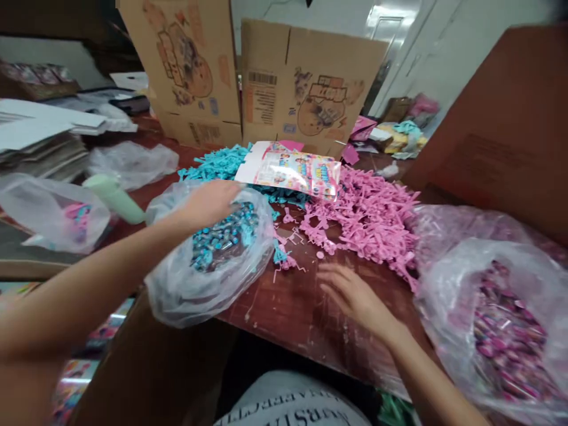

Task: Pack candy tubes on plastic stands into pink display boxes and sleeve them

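Reach across blue and pink

Nearest you, past the lettered shirt (pixel 306 408): front edge of the dark red table (pixel 284 313). Your right hand (pixel 355 293) is out over its bare middle, fingers loosely spread, nothing seen between them. Well to its right, a plastic bag (pixel 444 290) of shiny pink wrapped pieces (pixel 510 343), mouth wide.

Left side: a clear bag (pixel 181 302) of small blue pieces (pixel 226 234). Your left hand (pixel 213 201) is above its far part, blurred; cannot tell whether those fingers grip anything.

Farther: loose bits (pixel 280 254) strewn between the hands, then the pink pile (pixel 377 219) right of centre, the blue pile (pixel 217 163) left of it. Printed packaging (pixel 297 168) lies across the blue heap, white end near your left fingers; contact unclear.

Behind: cardboard cartons (pixel 310 89), upright.

Step in hand, as judged: a two-sided reach among the pieces, no pick confirmed. A right-hand pick would call for a short forward move and a pinch on one piece, freed from tangled neighbours.
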Action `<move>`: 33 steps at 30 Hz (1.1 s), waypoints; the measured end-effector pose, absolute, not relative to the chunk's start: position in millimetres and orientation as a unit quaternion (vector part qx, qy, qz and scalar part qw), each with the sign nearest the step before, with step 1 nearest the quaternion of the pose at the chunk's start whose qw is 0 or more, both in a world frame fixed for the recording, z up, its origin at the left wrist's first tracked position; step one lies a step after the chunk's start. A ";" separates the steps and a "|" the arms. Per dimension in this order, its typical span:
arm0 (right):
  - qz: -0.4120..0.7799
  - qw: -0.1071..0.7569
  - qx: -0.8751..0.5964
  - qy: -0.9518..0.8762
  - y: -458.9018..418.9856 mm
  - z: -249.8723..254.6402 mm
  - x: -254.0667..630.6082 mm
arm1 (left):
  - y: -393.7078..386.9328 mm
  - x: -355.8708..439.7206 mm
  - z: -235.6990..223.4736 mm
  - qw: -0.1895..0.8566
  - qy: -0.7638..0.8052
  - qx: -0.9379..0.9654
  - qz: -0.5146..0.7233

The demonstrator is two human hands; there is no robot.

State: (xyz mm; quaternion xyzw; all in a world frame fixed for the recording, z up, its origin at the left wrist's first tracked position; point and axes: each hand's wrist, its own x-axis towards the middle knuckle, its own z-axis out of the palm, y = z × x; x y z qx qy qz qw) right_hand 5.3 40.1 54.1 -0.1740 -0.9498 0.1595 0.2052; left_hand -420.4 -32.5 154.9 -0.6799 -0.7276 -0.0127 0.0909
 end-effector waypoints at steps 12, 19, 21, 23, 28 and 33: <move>0.189 0.171 -0.302 -0.918 65.7 8.0 113.0 | 196.5 -403.9 143.4 0.041 -0.767 -0.636 0.080; 0.306 0.238 -0.209 -0.898 116.9 25.2 31.8 | 191.8 -418.7 235.9 0.236 -0.805 -0.441 -0.318; 0.376 0.268 -0.216 -0.860 137.0 40.9 12.1 | 182.4 -416.3 264.7 0.259 -0.745 -0.410 -0.457; 0.472 0.301 -0.243 -0.792 163.0 64.8 -5.6 | 171.6 -403.6 283.8 0.219 -0.657 -0.398 -0.601; 0.681 0.422 -0.293 -0.523 229.3 141.1 -47.2 | 134.8 -313.7 252.0 -0.114 -0.418 -0.349 -0.831; 0.640 0.612 -0.309 -0.346 229.0 180.2 -14.1 | 56.7 -221.0 161.8 -0.342 -0.446 -0.335 -0.756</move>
